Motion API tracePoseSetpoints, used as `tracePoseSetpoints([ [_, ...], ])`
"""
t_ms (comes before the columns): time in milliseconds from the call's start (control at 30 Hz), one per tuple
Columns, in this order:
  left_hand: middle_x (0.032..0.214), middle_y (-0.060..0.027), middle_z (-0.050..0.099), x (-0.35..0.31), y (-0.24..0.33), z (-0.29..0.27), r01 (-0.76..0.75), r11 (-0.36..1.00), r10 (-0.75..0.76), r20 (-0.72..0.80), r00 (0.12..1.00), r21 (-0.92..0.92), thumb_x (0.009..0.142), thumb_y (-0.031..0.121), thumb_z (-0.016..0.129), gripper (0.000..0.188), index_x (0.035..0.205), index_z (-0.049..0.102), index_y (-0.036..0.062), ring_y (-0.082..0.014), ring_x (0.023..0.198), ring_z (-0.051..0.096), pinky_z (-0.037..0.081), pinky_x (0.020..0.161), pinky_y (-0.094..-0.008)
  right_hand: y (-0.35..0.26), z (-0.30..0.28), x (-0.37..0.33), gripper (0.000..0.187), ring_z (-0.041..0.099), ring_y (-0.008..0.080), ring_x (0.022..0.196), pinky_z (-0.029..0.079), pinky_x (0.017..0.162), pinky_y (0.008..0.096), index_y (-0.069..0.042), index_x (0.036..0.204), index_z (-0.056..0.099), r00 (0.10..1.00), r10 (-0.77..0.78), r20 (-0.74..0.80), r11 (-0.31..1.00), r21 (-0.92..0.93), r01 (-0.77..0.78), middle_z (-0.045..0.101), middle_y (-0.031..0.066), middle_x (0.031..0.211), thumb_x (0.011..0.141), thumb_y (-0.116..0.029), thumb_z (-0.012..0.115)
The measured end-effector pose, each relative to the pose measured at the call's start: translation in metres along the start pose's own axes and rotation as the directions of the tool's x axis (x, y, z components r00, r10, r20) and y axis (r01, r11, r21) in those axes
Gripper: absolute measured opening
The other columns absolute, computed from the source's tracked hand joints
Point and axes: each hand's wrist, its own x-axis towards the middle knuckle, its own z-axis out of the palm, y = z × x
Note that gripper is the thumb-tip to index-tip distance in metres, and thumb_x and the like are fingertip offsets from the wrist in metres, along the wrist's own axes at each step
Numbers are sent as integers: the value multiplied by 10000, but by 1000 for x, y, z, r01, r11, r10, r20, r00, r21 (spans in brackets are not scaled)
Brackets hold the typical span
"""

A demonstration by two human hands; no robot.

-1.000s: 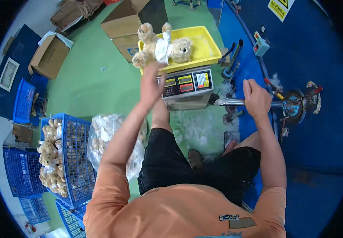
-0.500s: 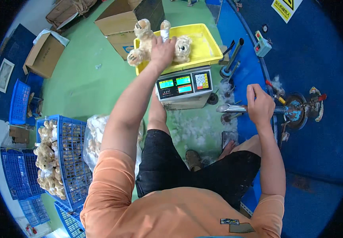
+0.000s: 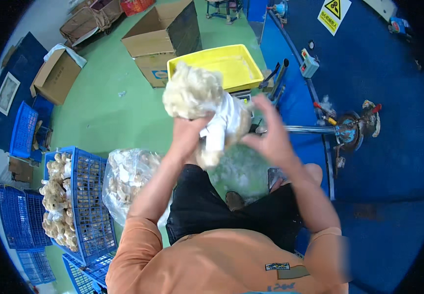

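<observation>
My left hand (image 3: 188, 134) grips a cream plush bear (image 3: 197, 95) in a white shirt, lifted close in front of me. My right hand (image 3: 267, 133) is open with fingers spread, just to the right of the bear's body, touching or nearly touching it. Behind the bear, a yellow tray (image 3: 231, 61) sits on a scale and looks empty. A metal nozzle pipe (image 3: 302, 130) sticks out from the blue machine (image 3: 369, 122) toward my right hand.
A blue crate (image 3: 82, 201) full of plush bears stands at my left, with a clear bag (image 3: 128, 179) of more bears beside it. Cardboard boxes (image 3: 163, 41) sit on the green floor behind the tray. White stuffing (image 3: 241, 166) lies by my knees.
My left hand has lifted the bear out of the yellow tray and brought it toward me. My right hand left the metal nozzle and moved left to the bear.
</observation>
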Motion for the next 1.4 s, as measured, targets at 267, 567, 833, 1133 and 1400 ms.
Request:
tracePoseSetpoints([
  [267, 1180, -193, 641, -75, -8, -8, 44, 991, -62, 146, 987, 123, 821, 76, 714, 536, 1311, 541, -53, -260, 1029, 636, 547, 826, -334, 58, 81, -29, 774, 589, 293, 1168, 482, 1020, 387, 21, 1371, 452, 935, 291, 202, 912, 237, -335, 559, 205, 1345, 720, -165, 827],
  [567, 1095, -131, 685, -85, -2, -56, -360, 813, 170, 404, 899, 459, 800, 71, 738, 437, 1206, 624, -45, -191, 884, 644, 534, 765, -286, 29, 76, -60, 550, 658, 217, 998, 523, 873, 370, 5, 1223, 614, 946, 139, 293, 799, 531, -282, 699, 148, 1137, 752, -193, 818],
  [833, 1049, -91, 711, -107, -42, -59, 31, 983, -68, 202, 977, 181, 769, 57, 751, 422, 1172, 656, -24, -151, 874, 644, 522, 778, -266, -13, 14, -33, 988, 638, 297, 1117, 492, 973, 404, -53, 1480, 391, 626, 106, 773, 988, -9, -156, 611, 157, 1341, 668, -289, 902],
  [1133, 1074, -93, 704, -109, -23, -47, 14, 991, -61, 357, 932, 131, 766, 82, 764, 498, 1234, 624, -10, -155, 941, 635, 520, 825, -281, -47, 46, -10, 987, 533, 314, 1250, 412, 1088, 402, -123, 1438, 464, 806, -211, 554, 972, 27, 235, 519, 111, 1407, 543, -146, 879],
  [1400, 1200, -131, 679, -121, -53, -77, -129, 973, 64, 318, 946, 189, 804, 204, 780, 539, 1282, 605, 25, -209, 1046, 638, 522, 916, -338, -57, 80, -3, 903, 573, 300, 1184, 449, 1014, 392, -114, 1432, 461, 809, -259, 528, 959, 238, 152, 566, 106, 1350, 615, -112, 845],
])
